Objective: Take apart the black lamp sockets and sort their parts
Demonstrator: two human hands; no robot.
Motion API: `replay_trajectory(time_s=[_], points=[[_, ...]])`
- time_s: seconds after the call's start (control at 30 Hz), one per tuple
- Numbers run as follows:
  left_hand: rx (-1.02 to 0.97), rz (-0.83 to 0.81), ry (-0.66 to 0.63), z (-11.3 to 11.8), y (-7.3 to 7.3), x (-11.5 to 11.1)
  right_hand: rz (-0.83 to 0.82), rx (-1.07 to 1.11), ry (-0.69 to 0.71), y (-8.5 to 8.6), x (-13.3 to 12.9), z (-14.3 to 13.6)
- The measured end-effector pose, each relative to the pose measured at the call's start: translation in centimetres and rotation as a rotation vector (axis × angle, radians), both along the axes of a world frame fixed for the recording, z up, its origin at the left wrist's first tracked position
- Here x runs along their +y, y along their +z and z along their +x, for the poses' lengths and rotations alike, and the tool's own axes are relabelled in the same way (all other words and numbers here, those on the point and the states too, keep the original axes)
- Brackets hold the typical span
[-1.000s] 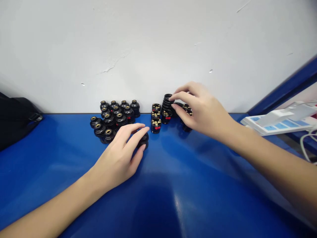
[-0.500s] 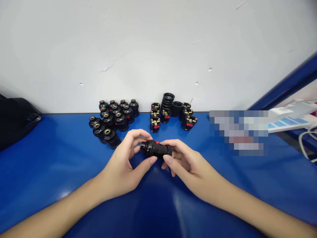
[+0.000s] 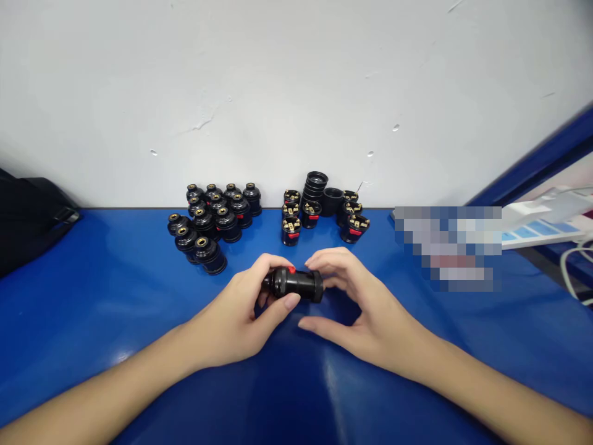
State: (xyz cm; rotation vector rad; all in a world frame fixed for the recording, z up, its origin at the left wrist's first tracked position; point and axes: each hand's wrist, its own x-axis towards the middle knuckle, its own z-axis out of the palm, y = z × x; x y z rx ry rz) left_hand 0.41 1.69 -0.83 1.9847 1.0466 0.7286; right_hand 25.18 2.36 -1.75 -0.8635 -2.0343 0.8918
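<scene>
A black lamp holder [image 3: 301, 284] with a red switch tab lies sideways above the blue table, its ringed end pointing right. My left hand [image 3: 252, 315] grips its narrow cap end between thumb and fingers. Around the ringed end my right hand [image 3: 349, 296] is spread, thumb and fingers apart, with the fingertips close behind it; whether they touch it I cannot tell. Beyond the left hand stand several capped black lamp holders [image 3: 210, 254] in a cluster. Farther off, behind the held piece, are several uncapped lamp holder bodies [image 3: 291, 232] with brass contacts and red tabs.
A stack of black threaded rings [image 3: 316, 185] and a black ring [image 3: 332, 201] stand near the white wall [image 3: 278, 93]. A dark bag [image 3: 32, 222] lies at the left edge of the blue table [image 3: 115, 296]. To the right are a blurred-out item [image 3: 449, 247] and white cables [image 3: 572, 266].
My right hand has opened from the ringed end, its thumb moving down and away. My left hand has shifted slightly right along the lamp holder and still grips it.
</scene>
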Motion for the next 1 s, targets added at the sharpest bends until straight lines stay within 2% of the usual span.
replay_trajectory(time_s=[0.1,0.2,0.43,0.53,0.63,1.0], points=[[-0.008,0.017,-0.005,-0.1,-0.5,0.0,-0.258,-0.024,-0.012,0.5,-0.1,0.0],[0.005,0.046,-0.015,-0.3,-0.8,0.1,-0.339,-0.043,0.010,1.0,-0.1,0.3],[-0.021,0.140,-0.081,-0.2,-0.8,0.4,-0.332,-0.111,0.058,1.7,-0.1,0.5],[-0.011,0.159,-0.104,-0.2,-0.8,0.5,-0.278,-0.125,0.051,1.5,-0.4,0.2],[-0.030,0.170,-0.071,-0.3,-1.0,0.5,-0.222,-0.123,0.039,1.1,-0.7,0.0],[-0.016,0.172,-0.089,-0.4,-1.0,0.6,-0.268,-0.161,0.047,1.4,-0.5,0.2]])
